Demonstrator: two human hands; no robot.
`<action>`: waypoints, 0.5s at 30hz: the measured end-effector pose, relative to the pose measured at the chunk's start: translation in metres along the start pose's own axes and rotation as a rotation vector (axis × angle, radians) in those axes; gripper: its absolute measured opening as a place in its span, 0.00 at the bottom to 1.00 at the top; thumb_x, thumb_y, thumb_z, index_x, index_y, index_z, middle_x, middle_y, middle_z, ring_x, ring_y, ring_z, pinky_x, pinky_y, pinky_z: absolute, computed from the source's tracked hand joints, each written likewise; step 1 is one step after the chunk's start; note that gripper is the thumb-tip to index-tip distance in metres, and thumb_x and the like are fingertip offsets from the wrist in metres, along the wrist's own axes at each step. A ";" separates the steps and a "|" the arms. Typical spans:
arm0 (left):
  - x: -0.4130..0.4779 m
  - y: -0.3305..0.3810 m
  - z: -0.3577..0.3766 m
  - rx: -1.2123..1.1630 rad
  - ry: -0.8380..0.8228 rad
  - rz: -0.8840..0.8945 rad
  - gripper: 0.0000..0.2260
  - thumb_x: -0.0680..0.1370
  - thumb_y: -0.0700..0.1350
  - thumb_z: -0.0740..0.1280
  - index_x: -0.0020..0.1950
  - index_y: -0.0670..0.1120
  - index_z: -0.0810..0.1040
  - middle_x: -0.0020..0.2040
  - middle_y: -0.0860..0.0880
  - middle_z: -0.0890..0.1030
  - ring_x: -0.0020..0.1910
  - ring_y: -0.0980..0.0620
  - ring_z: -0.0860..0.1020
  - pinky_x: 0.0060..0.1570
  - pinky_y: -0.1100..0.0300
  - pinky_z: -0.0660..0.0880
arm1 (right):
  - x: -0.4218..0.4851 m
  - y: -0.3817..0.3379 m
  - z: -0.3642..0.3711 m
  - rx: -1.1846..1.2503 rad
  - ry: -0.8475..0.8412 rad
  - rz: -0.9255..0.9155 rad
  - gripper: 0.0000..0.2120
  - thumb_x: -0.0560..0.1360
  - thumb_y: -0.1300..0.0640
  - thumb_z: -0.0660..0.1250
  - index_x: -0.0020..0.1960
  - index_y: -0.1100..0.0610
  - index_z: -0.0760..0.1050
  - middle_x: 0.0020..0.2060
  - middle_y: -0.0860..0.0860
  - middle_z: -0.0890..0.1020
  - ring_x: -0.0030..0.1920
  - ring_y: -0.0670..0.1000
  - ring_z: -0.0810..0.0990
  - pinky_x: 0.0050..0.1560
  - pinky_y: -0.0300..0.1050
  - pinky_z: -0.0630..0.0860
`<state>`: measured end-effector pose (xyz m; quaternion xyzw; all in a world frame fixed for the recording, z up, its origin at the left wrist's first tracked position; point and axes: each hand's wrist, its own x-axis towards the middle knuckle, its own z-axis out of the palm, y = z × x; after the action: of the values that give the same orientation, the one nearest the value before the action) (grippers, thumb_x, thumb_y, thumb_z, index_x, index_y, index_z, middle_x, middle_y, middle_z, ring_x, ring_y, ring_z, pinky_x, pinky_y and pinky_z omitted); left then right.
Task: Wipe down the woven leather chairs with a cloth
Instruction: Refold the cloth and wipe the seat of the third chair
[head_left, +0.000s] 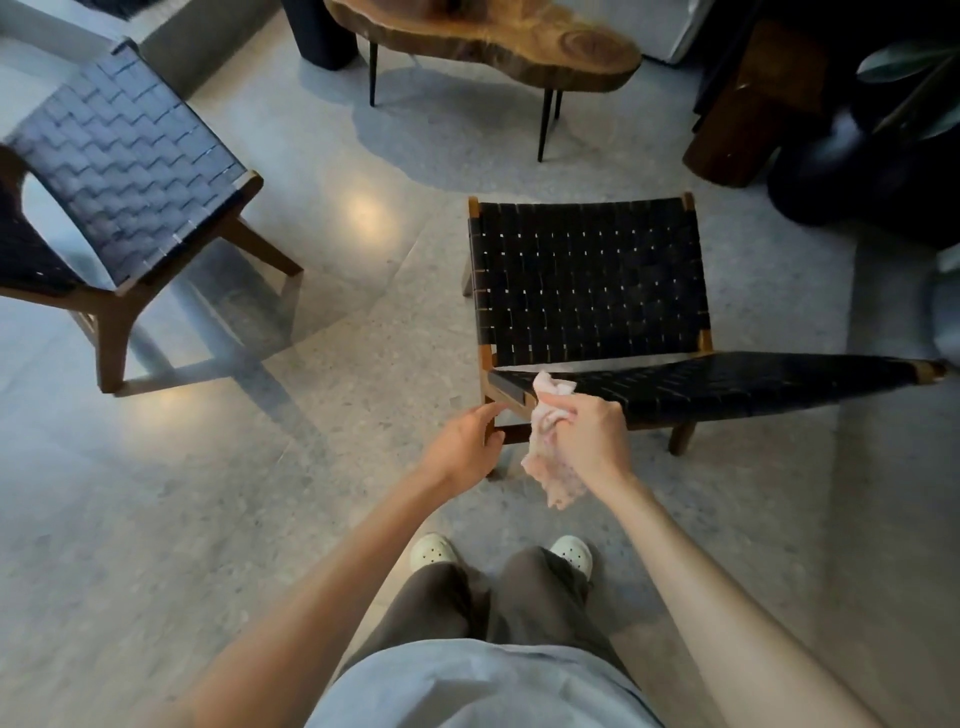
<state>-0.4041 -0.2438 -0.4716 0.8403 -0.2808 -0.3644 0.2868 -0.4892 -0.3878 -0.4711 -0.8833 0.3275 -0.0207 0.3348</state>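
The right hand (587, 436) bunches the soft, limp pale pink cloth (553, 470) at the near black woven leather chair (587, 280); the left hand (462, 447) sits by its frame, grip unclear.
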 end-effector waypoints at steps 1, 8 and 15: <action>-0.001 0.002 -0.004 -0.029 -0.007 0.036 0.20 0.83 0.46 0.59 0.75 0.50 0.64 0.71 0.49 0.71 0.66 0.49 0.73 0.61 0.60 0.70 | -0.001 -0.008 -0.010 0.061 0.029 -0.053 0.11 0.78 0.59 0.66 0.59 0.56 0.81 0.41 0.49 0.83 0.35 0.38 0.75 0.33 0.24 0.70; -0.014 0.015 -0.048 -0.434 0.060 0.234 0.12 0.79 0.47 0.67 0.60 0.58 0.71 0.54 0.65 0.76 0.52 0.69 0.75 0.54 0.70 0.72 | 0.004 -0.081 -0.046 0.514 -0.304 -0.180 0.21 0.81 0.65 0.57 0.70 0.49 0.70 0.58 0.34 0.73 0.58 0.31 0.74 0.54 0.29 0.73; -0.014 -0.028 -0.110 -0.479 0.425 0.083 0.07 0.76 0.39 0.70 0.47 0.49 0.74 0.52 0.53 0.74 0.54 0.53 0.77 0.57 0.50 0.76 | 0.036 -0.139 -0.018 0.563 -0.385 -0.250 0.18 0.79 0.65 0.61 0.61 0.46 0.77 0.57 0.46 0.81 0.56 0.41 0.80 0.55 0.40 0.78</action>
<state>-0.3196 -0.1848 -0.4220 0.7940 -0.1549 -0.2245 0.5432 -0.3868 -0.3419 -0.3794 -0.7776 0.1293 0.0160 0.6152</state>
